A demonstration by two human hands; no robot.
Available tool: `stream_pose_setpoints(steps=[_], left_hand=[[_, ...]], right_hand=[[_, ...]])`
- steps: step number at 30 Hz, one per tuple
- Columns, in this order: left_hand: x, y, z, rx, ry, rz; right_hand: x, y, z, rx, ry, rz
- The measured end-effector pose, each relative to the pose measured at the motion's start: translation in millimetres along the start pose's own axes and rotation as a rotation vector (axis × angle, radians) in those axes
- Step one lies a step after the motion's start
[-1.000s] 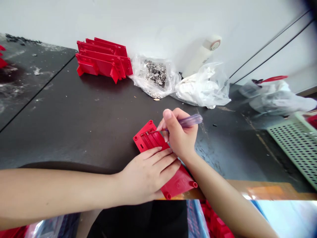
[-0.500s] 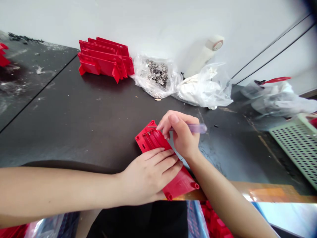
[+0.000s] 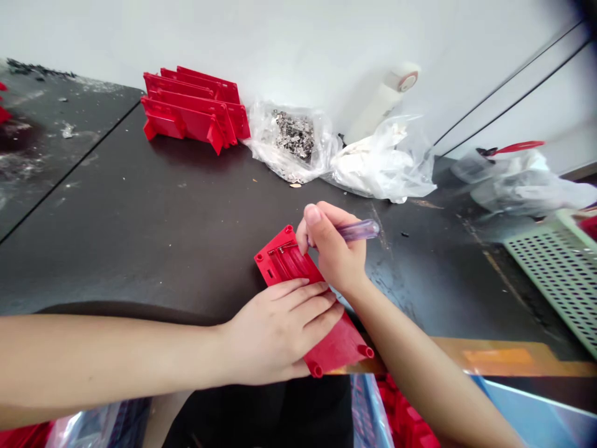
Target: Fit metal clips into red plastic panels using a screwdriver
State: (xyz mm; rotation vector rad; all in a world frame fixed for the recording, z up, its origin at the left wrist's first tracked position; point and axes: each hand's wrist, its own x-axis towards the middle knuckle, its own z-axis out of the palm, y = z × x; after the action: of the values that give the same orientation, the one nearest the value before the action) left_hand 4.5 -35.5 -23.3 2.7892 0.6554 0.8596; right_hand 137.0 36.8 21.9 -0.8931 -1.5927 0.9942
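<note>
A red plastic panel (image 3: 338, 342) lies slantwise at the table's front edge, with round posts at its corners. Across its middle rests my left hand (image 3: 284, 323), fingers stretched flat and pressing on it. My right hand (image 3: 331, 249) is closed around a small screwdriver (image 3: 359, 231) with a clear purple handle. Its thin shaft points left over the panel's upper end, where a small metal spring piece (image 3: 281, 249) sits in a slot. Whether the tip touches that piece I cannot tell.
Several red panels (image 3: 193, 115) stand in a row by the wall. An open plastic bag of small metal parts (image 3: 295, 137), a bag of white pieces (image 3: 373, 165) and a white bottle (image 3: 380, 102) are to their right. A pale green perforated basket (image 3: 555, 267) sits far right.
My right hand has shifted slightly up and left, and the screwdriver handle has tilted with its end higher. My left hand and the panel have stayed nearly in place.
</note>
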Motion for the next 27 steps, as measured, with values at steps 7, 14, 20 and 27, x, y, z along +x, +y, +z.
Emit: stream_pose_setpoints(steps=[7, 14, 20, 27], left_hand=[[1.7, -1.3, 0.1, -0.003, -0.004, -0.003], [0.5, -0.5, 1.3, -0.022, 0.027, 0.002], [0.7, -1.0, 2.9, -0.035, 0.049, -0.009], [0.6, -0.7, 2.4, -0.020, 0.060, -0.016]], right_hand=[[1.7, 0.4, 1.0, -0.037, -0.015, -0.066], [2.8, 2.8, 2.8, -0.072, -0.030, -0.076], [4.8, 5.2, 1.9, -0.085, -0.087, -0.138], [8.9, 6.8, 3.5, -0.026, -0.124, -0.101]])
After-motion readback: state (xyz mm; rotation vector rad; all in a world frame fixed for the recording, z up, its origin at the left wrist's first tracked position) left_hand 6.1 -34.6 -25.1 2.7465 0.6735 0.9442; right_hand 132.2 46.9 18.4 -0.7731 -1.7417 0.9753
